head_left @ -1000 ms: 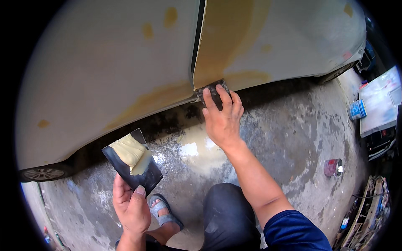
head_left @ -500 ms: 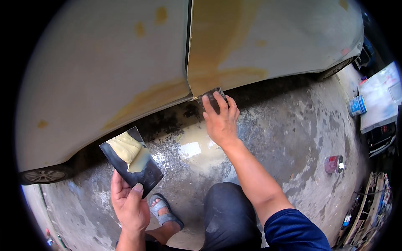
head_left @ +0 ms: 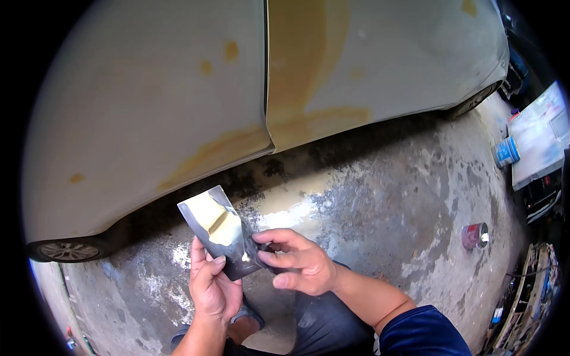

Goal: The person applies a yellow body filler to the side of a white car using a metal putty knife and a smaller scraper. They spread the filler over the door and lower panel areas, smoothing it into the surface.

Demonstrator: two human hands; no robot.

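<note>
My left hand grips the lower end of a dark, flat mixing board, thumb on top. A smooth heap of pale yellow body filler covers the board's upper part. My right hand is closed on a dark spreader, mostly hidden by the fingers, which meets the board's right edge. A small dab of filler shows on the board near the spreader. Beyond both hands stands the grey car body, with yellowish filler patches around the door seam and along the lower edge.
Wheels show at the car's left and right. At the right are a blue-and-white can against a pale panel, a reddish can on the stained concrete floor, and piled parts.
My right hand has come back from the car's lower edge at the seam to the board, bringing the spreader. My left hand has moved the board slightly right.
</note>
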